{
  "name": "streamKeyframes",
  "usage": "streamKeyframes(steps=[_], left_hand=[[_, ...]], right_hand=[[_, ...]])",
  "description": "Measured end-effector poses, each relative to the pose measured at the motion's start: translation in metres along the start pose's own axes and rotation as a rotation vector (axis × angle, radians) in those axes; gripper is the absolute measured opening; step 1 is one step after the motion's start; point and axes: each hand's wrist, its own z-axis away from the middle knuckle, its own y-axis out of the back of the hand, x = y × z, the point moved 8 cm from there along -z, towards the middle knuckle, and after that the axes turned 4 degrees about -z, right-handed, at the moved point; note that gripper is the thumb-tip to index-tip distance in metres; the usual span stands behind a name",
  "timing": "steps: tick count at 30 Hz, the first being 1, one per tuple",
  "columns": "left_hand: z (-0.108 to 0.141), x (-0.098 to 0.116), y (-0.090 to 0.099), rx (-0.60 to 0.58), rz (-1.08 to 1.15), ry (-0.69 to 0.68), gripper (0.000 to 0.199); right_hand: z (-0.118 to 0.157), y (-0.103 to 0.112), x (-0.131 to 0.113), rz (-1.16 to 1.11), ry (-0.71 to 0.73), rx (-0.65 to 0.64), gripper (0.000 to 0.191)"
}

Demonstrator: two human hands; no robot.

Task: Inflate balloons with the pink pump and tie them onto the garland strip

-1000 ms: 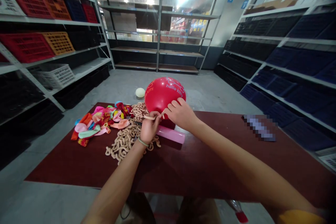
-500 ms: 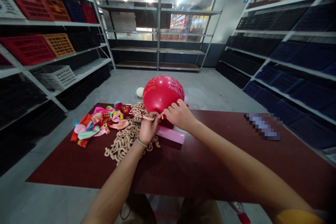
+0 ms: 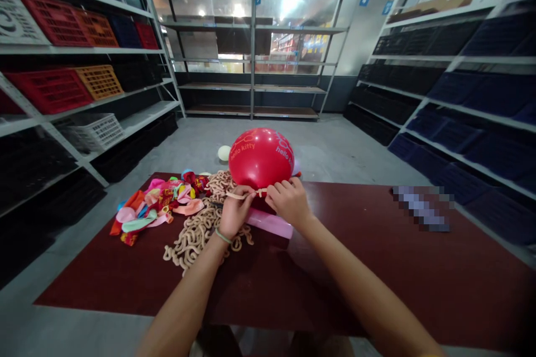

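An inflated red balloon (image 3: 262, 156) printed "hello kitty" stands over the table's far edge, its neck end toward me. Just below it my left hand (image 3: 235, 213) is closed in a pinch on a beige cord (image 3: 233, 196), one end of which sticks out to the left. My right hand (image 3: 290, 201) is closed too, its fingertips at the cord by the balloon's neck, a small gap from the left fingers. A short stretch of cord shows between both hands. Beneath them lies a pink cylinder (image 3: 268, 223). Curly beige cords (image 3: 196, 234) are heaped beside my left wrist.
Uninflated balloons (image 3: 146, 206) in many colours lie at the left of the dark red table (image 3: 335, 268). A blurred-out object (image 3: 421, 207) rests on the right. A pale balloon (image 3: 224, 153) is beyond the far edge. Shelves with crates (image 3: 100, 81) line the sides.
My right hand has come down a little and turned at the balloon's neck, its fingers now lower. The balloon has turned slightly. The view has tilted up a bit.
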Motion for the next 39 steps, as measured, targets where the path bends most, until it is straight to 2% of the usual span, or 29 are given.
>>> streamKeyframes(steps=[3, 6, 8, 10, 16, 21, 26, 29, 32, 35, 39], left_hand=[[0.001, 0.007, -0.009, -0.062, 0.0, -0.094, 0.025], [0.003, 0.004, -0.022, -0.145, -0.064, -0.139, 0.058], [0.003, -0.004, -0.025, -0.151, -0.12, -0.126, 0.071], [0.002, -0.013, -0.023, -0.126, -0.137, -0.086, 0.068], [0.0, -0.024, -0.006, -0.024, -0.048, 0.04, 0.034], [0.004, -0.027, -0.004, 0.007, -0.002, 0.099, 0.03], [-0.003, -0.023, 0.005, -0.003, -0.023, 0.098, 0.028], [-0.011, -0.012, 0.026, -0.039, -0.135, 0.036, 0.024], [-0.011, -0.013, 0.062, 0.009, -0.226, 0.033, 0.023], [0.004, -0.031, 0.102, 0.05, -0.295, 0.098, 0.024], [0.039, -0.066, 0.151, 0.072, -0.428, 0.163, 0.024]], right_hand=[[0.013, -0.004, 0.011, -0.01, -0.099, 0.031, 0.026], [0.025, -0.011, 0.03, -0.023, -0.256, 0.026, 0.023], [0.033, -0.017, 0.043, -0.027, -0.367, 0.02, 0.037], [0.041, -0.025, 0.05, -0.043, -0.417, 0.006, 0.044], [0.063, -0.034, 0.054, -0.125, -0.39, 0.048, 0.033], [0.07, -0.025, 0.054, -0.24, -0.404, 0.129, 0.028], [0.055, -0.015, 0.034, -0.401, -0.358, 0.141, 0.026], [0.034, -0.009, 0.012, -0.477, -0.26, 0.084, 0.026], [0.013, -0.007, -0.013, -0.53, -0.16, 0.017, 0.025], [-0.003, -0.015, -0.039, -0.607, -0.129, -0.024, 0.024], [-0.023, -0.044, -0.084, -0.716, -0.132, -0.072, 0.023]])
